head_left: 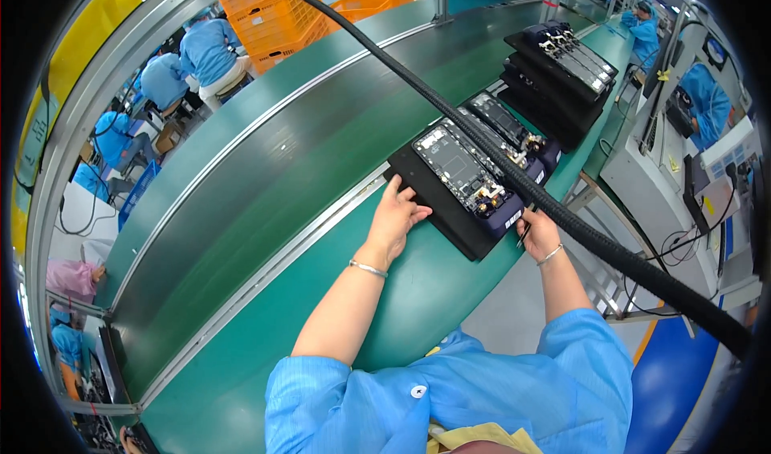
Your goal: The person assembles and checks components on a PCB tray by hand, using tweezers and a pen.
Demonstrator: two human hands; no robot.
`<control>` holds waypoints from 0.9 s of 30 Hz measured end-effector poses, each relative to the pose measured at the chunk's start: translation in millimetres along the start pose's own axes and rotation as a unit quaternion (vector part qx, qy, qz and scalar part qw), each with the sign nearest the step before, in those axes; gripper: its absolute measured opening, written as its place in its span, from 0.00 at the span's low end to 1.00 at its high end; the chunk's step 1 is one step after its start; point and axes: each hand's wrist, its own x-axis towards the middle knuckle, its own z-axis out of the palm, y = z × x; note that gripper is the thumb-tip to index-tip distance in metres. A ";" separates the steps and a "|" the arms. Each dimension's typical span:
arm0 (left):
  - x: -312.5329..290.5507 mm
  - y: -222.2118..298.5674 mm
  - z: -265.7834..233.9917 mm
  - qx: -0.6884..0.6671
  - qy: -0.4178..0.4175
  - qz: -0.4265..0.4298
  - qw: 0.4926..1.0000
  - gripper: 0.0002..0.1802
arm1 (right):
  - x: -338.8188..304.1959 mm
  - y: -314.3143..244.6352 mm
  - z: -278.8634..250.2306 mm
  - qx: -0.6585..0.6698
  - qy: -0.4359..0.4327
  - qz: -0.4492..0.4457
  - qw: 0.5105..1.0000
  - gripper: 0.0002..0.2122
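A: Hand first, left hand (399, 213): lies flat, fingers spread on the near-left edge of the black tray (438, 201), grasping nothing, just pressing on it.

B: Right hand (536, 231)?

A: At the tray's near-right corner, fingers curled round a thin dark tool. Too small to tell what kind. Silver bracelet on each wrist.

B: OK, now big to small. Surroundings?

A: Dark conveyor belt (265, 173) runs diagonally up the frame, with the green tabletop (401, 293) strip beside it. The tray sits on that strip, its far end overlapping the belt's metal rail. A thick black corrugated hose (514, 177) crosses over everything, from top centre to lower right.

B: What's on the tray?

A: Two opened phone assemblies in dark blue holders. Near phone assembly (466, 177) is just beside the right hand and close to the left; the second phone assembly (510, 132) is beside it, partly under the hose.

B: Anything further off?

A: A stack of black trays (558, 72) with more boards farther along the tabletop. Orange crates (277, 12) across the belt. Co-workers in blue smocks (205, 52) seated on the left.
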 end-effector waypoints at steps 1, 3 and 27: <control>-6.5 -5.6 -5.8 -0.004 0.003 0.000 1.000 0.39 | 1.2 0.9 -2.1 -0.004 -0.002 0.002 1.000 0.06; -29.6 -13.8 -27.6 0.026 -0.008 -0.012 1.000 0.40 | 2.1 4.5 -4.9 -0.027 0.042 -0.032 0.998 0.09; -212.5 -19.5 -196.3 -0.117 0.098 0.161 0.975 0.18 | -74.2 42.8 74.6 -0.549 0.046 -0.369 0.748 0.15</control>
